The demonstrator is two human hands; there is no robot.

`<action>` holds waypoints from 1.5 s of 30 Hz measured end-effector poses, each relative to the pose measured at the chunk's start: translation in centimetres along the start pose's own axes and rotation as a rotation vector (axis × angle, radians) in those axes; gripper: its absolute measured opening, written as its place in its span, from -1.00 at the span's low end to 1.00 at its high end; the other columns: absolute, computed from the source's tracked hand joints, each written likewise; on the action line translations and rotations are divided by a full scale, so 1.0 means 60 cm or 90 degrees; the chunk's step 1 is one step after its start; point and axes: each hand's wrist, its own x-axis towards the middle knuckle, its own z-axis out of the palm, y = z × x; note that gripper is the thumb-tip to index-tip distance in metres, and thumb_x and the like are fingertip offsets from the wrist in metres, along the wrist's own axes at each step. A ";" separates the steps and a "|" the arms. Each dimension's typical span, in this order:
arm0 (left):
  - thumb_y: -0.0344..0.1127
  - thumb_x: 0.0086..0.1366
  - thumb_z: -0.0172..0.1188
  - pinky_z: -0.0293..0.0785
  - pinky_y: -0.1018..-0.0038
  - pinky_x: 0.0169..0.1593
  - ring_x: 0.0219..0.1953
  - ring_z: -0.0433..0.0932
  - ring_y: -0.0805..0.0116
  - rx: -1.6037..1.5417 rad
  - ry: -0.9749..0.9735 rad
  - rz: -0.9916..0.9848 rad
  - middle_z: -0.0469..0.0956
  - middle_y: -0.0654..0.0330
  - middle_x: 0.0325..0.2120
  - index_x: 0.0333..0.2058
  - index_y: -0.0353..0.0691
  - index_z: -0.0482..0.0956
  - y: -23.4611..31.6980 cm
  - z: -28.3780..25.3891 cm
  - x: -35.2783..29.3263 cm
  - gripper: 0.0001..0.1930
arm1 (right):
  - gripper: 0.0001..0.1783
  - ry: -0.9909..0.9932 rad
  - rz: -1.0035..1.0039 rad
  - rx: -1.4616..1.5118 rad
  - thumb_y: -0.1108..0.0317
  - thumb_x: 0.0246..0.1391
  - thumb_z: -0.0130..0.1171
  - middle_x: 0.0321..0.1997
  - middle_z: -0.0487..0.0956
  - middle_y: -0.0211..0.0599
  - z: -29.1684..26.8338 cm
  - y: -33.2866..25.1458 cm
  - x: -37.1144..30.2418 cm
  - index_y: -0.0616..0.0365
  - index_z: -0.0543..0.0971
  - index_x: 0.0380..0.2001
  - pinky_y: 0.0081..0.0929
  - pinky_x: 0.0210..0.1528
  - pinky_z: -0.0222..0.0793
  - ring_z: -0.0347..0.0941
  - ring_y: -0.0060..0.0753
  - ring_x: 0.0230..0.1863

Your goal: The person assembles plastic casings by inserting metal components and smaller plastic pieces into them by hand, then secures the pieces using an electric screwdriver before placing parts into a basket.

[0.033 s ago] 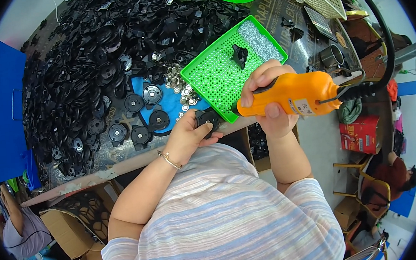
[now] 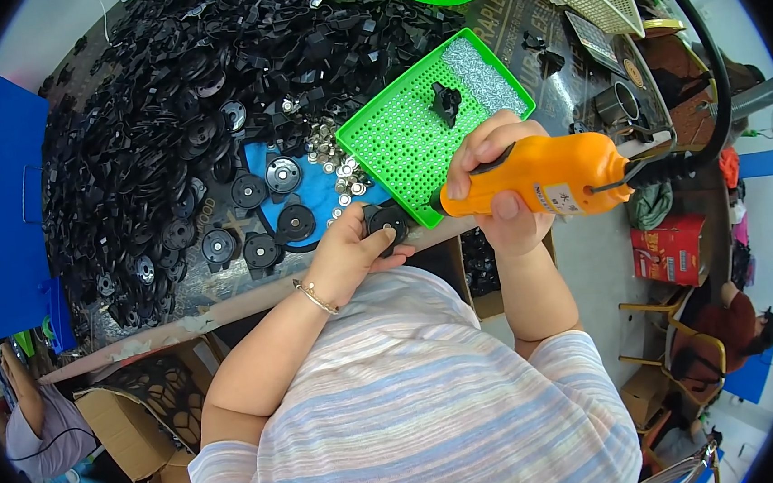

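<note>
At the table's front edge my left hand (image 2: pixel 348 252) is closed on a round black plastic part (image 2: pixel 388 227), thumb pressed on its face. My right hand (image 2: pixel 506 182) grips an orange electric screwdriver (image 2: pixel 545 174) lying nearly level, its dark nose pointing left toward the black part. The bit's tip cannot be made out. Behind the tool lies a green perforated tray (image 2: pixel 395 123) with a heap of small silvery screws (image 2: pixel 482 75) at one end and one black knob-like piece (image 2: pixel 446 105) in it. Small round metal pieces (image 2: pixel 345 177) lie beside the tray, partly on a blue cloth (image 2: pixel 264 165).
A large pile of black plastic parts (image 2: pixel 150 124) covers the table's left and back. Several round black parts (image 2: pixel 295 222) lie near the front edge. A thick black cable (image 2: pixel 719 61) arcs down to the screwdriver. A metal cup (image 2: pixel 616 103) stands at right; an open cardboard box (image 2: pixel 124 430) is below left.
</note>
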 end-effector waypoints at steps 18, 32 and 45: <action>-0.51 0.21 -0.03 0.56 0.57 -0.29 -0.29 0.55 0.35 0.007 0.008 0.002 0.44 0.17 -0.24 -0.12 -0.26 0.25 -0.003 0.000 0.001 -0.75 | -0.48 -0.094 0.040 0.047 0.00 -0.08 0.20 -0.35 0.28 -0.22 0.035 -0.047 0.013 0.22 0.28 -0.34 -0.50 -0.48 0.37 0.35 -0.38 -0.52; -0.50 0.21 -0.03 0.56 0.57 -0.30 -0.31 0.55 0.31 -0.021 -0.008 0.014 0.44 0.14 -0.24 -0.17 -0.29 0.25 -0.008 -0.006 0.003 -0.79 | -0.56 -0.192 0.021 0.021 0.10 -0.06 0.20 -0.40 0.29 -0.24 0.052 -0.003 0.017 0.24 0.31 -0.35 -0.59 -0.48 0.36 0.38 -0.44 -0.54; -0.56 0.19 -0.05 0.57 0.48 -0.31 -0.33 0.57 0.24 -0.024 0.006 0.010 0.45 0.09 -0.25 -0.04 -0.19 0.17 0.001 0.002 -0.004 -0.65 | -0.65 -0.033 -0.033 0.086 0.37 -0.12 0.24 -0.36 0.35 -0.19 -0.004 0.008 0.023 0.32 0.37 -0.31 -0.66 -0.52 0.29 0.36 -0.51 -0.54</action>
